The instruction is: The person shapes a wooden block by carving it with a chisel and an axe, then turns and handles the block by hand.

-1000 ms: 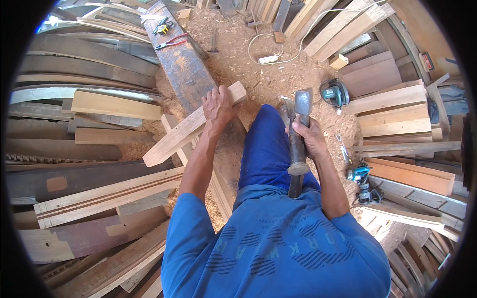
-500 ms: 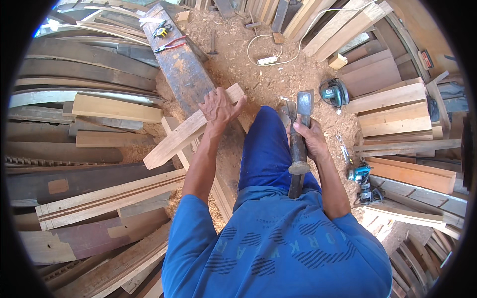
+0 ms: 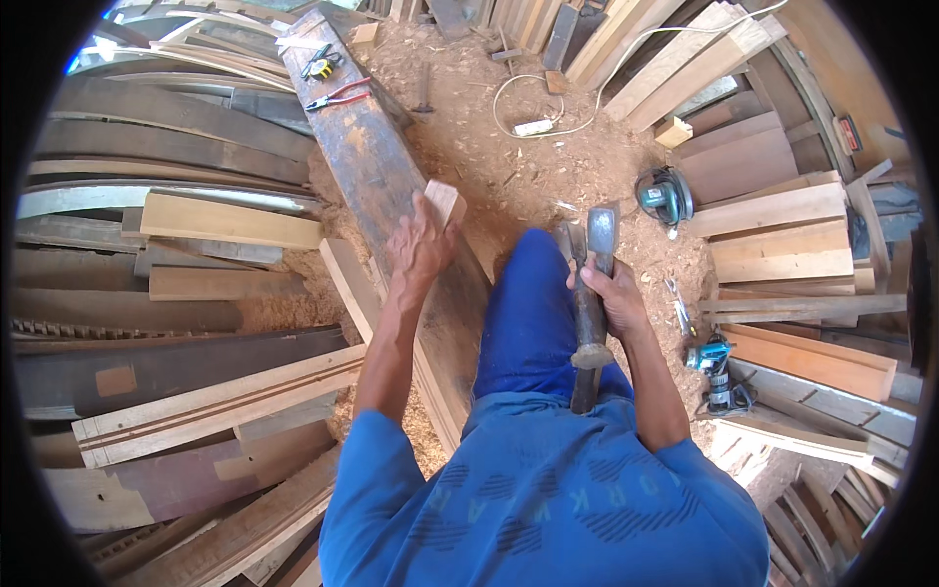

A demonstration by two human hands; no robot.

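Where the blue shirt [image 3: 528, 470] bears writing: one faint row of large letters among striped shapes.
Left hand [image 3: 421, 243]: fingers curled around one wooden piece [image 3: 446, 202], over the plank bench [image 3: 364, 161].
Right hand [image 3: 614, 292]: fingers wrapped around two metal-bladed tools [image 3: 591, 328] beside the knee [image 3: 533, 259].
Bench: one pair of red-handled pliers [image 3: 338, 97], one tape measure [image 3: 320, 67].
Floor [image 3: 528, 186], right edge: two teal power tools [image 3: 664, 198].

At eleven o'clock the left hand [image 3: 421, 243] grips pale wood [image 3: 446, 203]; at three, the right hand [image 3: 618, 293] holds chisel-like tools [image 3: 591, 321].
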